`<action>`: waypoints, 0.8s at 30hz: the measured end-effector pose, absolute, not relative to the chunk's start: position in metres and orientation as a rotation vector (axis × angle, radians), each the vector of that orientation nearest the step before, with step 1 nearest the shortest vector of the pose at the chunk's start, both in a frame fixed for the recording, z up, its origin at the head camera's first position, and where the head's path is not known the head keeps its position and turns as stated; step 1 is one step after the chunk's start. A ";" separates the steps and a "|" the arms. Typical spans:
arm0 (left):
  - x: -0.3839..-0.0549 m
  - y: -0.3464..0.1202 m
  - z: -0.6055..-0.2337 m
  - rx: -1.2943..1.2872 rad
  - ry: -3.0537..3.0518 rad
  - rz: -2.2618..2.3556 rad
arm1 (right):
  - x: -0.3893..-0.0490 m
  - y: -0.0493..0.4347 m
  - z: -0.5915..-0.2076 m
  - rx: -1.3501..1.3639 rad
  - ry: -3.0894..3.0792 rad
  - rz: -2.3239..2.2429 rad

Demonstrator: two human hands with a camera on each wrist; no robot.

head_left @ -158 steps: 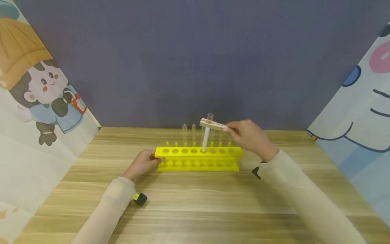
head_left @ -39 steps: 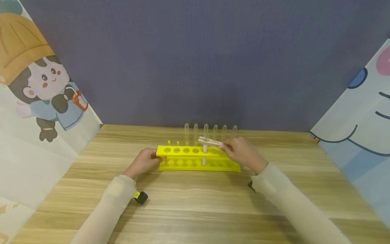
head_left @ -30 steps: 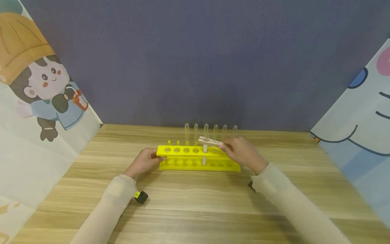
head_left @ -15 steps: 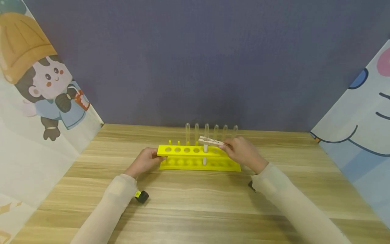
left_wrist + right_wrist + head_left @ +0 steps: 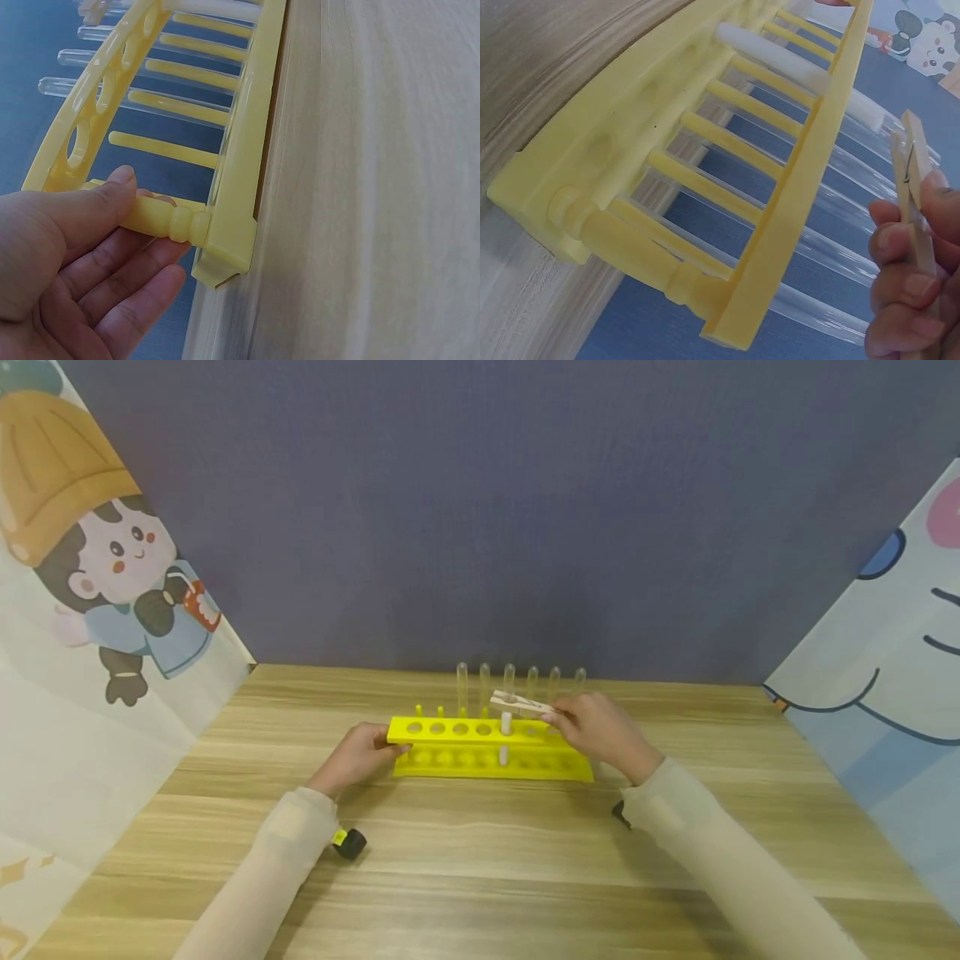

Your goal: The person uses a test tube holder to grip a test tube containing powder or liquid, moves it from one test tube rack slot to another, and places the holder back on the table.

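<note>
A yellow test tube rack (image 5: pixel 450 735) stands on the table. My left hand (image 5: pixel 352 760) grips its left end post, the thumb against the post in the left wrist view. A test tube with white content (image 5: pixel 506 723) is upright in a hole near the middle, its lower end at the rack's base in the right wrist view. My right hand (image 5: pixel 600 731) pinches a wooden clothespin-type clamp (image 5: pixel 523 703) by its rear arms. The clamp's tips are at the glass mouth of this tube, and in the right wrist view they look spread apart.
Several clear test tubes (image 5: pixel 462 685) sit upside down on the pegs along the rack's back. Two yellow pegs (image 5: pixel 418 710) at the left are bare. A dark blue wall (image 5: pixel 480 527) rises behind the wooden table (image 5: pixel 480 860).
Over the five seconds, the white-filled tube has gone down into the rack with the clamp. In the last half second, the clamp and right hand have shifted slightly up and right. The left hand stays.
</note>
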State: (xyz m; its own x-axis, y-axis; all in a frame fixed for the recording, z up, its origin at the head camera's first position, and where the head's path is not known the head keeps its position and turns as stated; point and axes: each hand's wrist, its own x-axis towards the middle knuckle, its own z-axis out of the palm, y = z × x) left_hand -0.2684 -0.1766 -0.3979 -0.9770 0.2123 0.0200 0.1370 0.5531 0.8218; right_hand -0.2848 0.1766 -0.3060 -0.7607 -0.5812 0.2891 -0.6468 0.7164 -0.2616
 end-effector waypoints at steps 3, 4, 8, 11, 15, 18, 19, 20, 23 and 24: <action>-0.269 -0.177 -0.399 0.302 2.701 1.408 | -0.285 0.178 -0.306 1.003 -2.712 0.518; -0.269 -0.177 -0.399 0.299 2.701 1.412 | -0.285 0.178 -0.306 1.005 -2.708 0.519; -0.269 -0.177 -0.400 0.297 2.701 1.414 | -0.286 0.178 -0.305 1.005 -2.705 0.525; -0.269 -0.177 -0.399 0.287 2.691 1.424 | -0.285 0.177 -0.303 0.997 -2.717 0.532; -0.268 -0.178 -0.399 0.277 2.690 1.429 | -0.285 0.176 -0.301 0.978 -2.749 0.540; -0.268 -0.179 -0.399 0.286 2.697 1.422 | -0.284 0.176 -0.298 0.962 -2.763 0.551; -0.268 -0.179 -0.399 0.282 2.696 1.425 | -0.284 0.176 -0.297 0.957 -2.764 0.553; -0.268 -0.179 -0.399 0.285 2.697 1.422 | -0.283 0.176 -0.296 0.954 -2.762 0.552; -0.268 -0.179 -0.399 0.298 2.702 1.417 | -0.283 0.177 -0.293 0.953 -2.753 0.553; -0.268 -0.179 -0.399 0.302 2.703 1.417 | -0.283 0.177 -0.293 0.957 -2.748 0.553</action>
State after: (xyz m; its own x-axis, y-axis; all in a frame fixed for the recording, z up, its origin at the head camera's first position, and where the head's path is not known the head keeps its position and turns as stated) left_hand -0.2679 -0.1790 -0.3987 -0.9778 0.2083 0.0247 0.1388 0.5542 0.8207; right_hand -0.2825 0.1773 -0.2929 -0.7768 -0.5614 0.2852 -0.6281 0.7238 -0.2857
